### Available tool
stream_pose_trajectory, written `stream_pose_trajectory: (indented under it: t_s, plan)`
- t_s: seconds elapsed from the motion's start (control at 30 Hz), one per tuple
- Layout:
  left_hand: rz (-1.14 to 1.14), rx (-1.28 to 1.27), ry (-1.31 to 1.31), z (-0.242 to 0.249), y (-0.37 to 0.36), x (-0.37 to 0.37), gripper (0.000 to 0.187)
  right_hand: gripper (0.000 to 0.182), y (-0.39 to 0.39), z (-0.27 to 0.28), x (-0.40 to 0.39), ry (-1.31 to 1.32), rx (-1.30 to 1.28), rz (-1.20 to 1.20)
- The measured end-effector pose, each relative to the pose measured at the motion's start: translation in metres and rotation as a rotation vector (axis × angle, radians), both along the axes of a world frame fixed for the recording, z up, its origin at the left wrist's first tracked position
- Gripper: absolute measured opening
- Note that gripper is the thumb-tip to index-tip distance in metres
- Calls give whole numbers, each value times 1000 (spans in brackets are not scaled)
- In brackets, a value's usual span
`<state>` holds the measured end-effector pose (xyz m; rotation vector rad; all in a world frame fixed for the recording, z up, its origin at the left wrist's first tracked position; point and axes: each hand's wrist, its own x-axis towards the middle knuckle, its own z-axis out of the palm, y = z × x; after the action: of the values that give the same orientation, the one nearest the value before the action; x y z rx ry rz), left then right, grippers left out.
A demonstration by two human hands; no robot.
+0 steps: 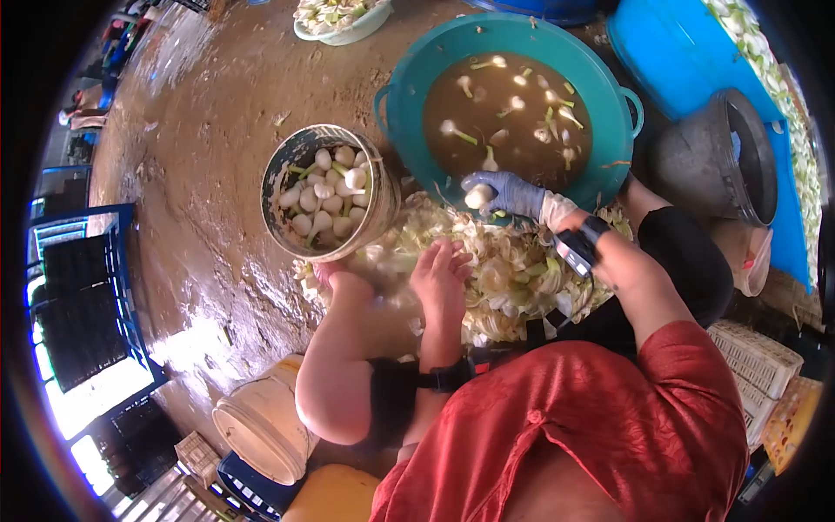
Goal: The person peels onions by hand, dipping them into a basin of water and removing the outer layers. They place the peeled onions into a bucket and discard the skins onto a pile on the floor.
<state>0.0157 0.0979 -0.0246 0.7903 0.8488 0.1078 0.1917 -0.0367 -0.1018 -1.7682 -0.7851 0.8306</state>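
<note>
My right hand (509,193), in a blue-grey glove, has its fingers closed round a white garlic bulb (477,197) at the near rim of a large green tub (404,113). Brown water (487,96) in the tub holds several floating garlic bulbs with stems. My left hand (441,271) is bare, palm partly up, fingers loosely curled and apart, with nothing visible in it. It hovers over a heap of garlic peelings (513,287). To its left, a dirty white bucket (378,213) contains several cleaned bulbs.
A dark grey bucket (696,161) lies tipped at the right beside a blue container (670,52). At the top stands a pale basin (357,30) of garlic scraps. Lower left are a cream bucket (261,422) and a yellow object (330,498). White crates (752,361) sit lower right. The brown floor (200,174) looks wet.
</note>
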Motion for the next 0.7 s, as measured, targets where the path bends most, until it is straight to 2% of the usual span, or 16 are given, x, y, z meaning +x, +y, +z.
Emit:
stream_pose_trajectory:
  t_s: [0.07, 0.13, 0.2, 0.23, 0.3, 0.37, 0.47, 0.53, 0.57, 0.63, 0.7]
  plan:
    - [-29, 51, 5, 4, -1, 1, 33, 58, 5, 36, -23, -115, 155, 30]
    - [-79, 105, -42, 14, -1, 3, 44, 60, 9, 63, -49, -177, 149, 22]
    - [-156, 98, -187, 18, 0, 1, 41, 65, 11, 78, -71, -380, 129, -14]
    - [-184, 116, -276, 16, 0, -1, 39, 65, 11, 84, -76, -387, 133, -14]
    - [-139, 66, -312, 17, -3, -5, 35, 62, 7, 96, -83, -231, 293, -54]
    - [-98, 14, -355, 24, -6, -9, 32, 62, 0, 102, -88, -201, 273, -33]
    - [-100, 86, -391, 32, -9, -16, 34, 52, -6, 108, -99, -133, 343, -143]
    - [-71, 244, -372, 29, -12, -21, 36, 36, -6, 113, -106, -294, 189, -264]
    - [-75, 244, -377, 26, -12, -23, 36, 36, -6, 114, -109, -298, 189, -268]
    - [-121, 453, -375, 20, -10, -26, 44, 22, -5, 115, -112, -512, 153, -341]
    - [-119, 477, -392, 18, -10, -29, 44, 20, -5, 118, -115, -583, 74, -315]
